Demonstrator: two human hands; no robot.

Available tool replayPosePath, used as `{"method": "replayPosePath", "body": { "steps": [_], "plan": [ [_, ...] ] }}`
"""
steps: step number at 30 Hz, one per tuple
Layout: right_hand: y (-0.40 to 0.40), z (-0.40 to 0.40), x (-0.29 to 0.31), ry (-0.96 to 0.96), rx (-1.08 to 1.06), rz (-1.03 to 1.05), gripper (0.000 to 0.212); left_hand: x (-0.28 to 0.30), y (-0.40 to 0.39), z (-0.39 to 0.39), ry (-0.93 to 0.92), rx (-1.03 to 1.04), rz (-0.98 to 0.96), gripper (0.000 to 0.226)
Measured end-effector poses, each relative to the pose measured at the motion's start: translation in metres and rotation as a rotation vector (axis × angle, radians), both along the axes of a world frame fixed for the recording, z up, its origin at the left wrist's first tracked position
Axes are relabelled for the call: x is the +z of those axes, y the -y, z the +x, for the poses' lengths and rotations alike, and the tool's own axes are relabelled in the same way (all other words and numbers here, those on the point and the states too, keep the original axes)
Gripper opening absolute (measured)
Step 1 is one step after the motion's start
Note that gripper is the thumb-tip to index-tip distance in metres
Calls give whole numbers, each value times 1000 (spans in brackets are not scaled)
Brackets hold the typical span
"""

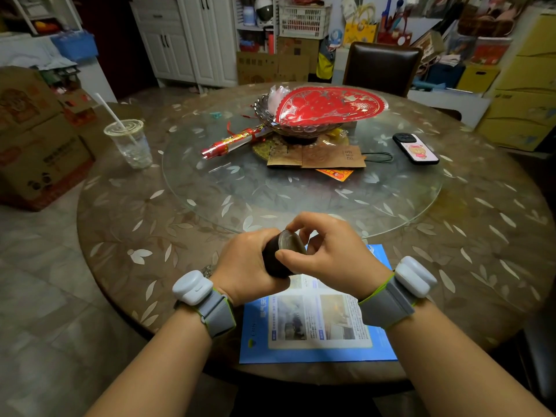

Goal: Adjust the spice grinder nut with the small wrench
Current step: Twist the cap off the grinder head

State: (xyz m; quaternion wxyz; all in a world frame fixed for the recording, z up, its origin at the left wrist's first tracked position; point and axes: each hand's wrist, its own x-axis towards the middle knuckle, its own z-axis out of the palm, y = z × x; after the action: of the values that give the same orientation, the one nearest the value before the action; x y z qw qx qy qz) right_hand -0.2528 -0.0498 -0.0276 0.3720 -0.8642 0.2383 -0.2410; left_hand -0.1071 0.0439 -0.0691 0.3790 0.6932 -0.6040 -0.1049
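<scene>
A blue leaflet (316, 332) is seen lowest in the frame. Just above it, at lower centre, the dark spice grinder (281, 255) is gripped by the left hand (249, 266), its long axis tilted up-right, and its shiny end is pinched by the right hand (334, 254). Farther off, a phone (416, 149) is seen at the upper right.

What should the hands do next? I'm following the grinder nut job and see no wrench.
Probably set the spice grinder down on the blue leaflet to free a hand for the wrench. The left hand grips its dark body, the right hand pinches its end with thumb and fingers, and no wrench shows in view.
</scene>
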Motion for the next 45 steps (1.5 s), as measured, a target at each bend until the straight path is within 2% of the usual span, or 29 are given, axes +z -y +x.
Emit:
{"method": "replayPosePath", "body": {
  "steps": [11, 16, 22, 27, 34, 39, 45],
  "plan": [
    [3, -6, -8, 21, -13, 52, 36, 0, 3, -5, 83, 15, 61, 32],
    [2, -10, -11, 35, -9, 111, 41, 3, 3, -9, 111, -11, 80, 27],
    [5, -16, -19, 57, -1, 209, 33, 5, 6, -15, 219, 18, 133, 30],
    [7, -21, -28, 78, -17, 252, 41, 0, 9, -17, 289, 26, 173, 29],
    [2, -16, -30, 43, -98, 67, 46, -5, 15, -19, 311, 109, 157, 24],
    [-9, -4, -40, 124, -169, -90, 47, -4, 13, -14, 280, 105, 136, 27],
    [-10, 4, -38, 51, -177, -216, 50, -4, 10, -11, 212, 107, 82, 28]
  ]
}}
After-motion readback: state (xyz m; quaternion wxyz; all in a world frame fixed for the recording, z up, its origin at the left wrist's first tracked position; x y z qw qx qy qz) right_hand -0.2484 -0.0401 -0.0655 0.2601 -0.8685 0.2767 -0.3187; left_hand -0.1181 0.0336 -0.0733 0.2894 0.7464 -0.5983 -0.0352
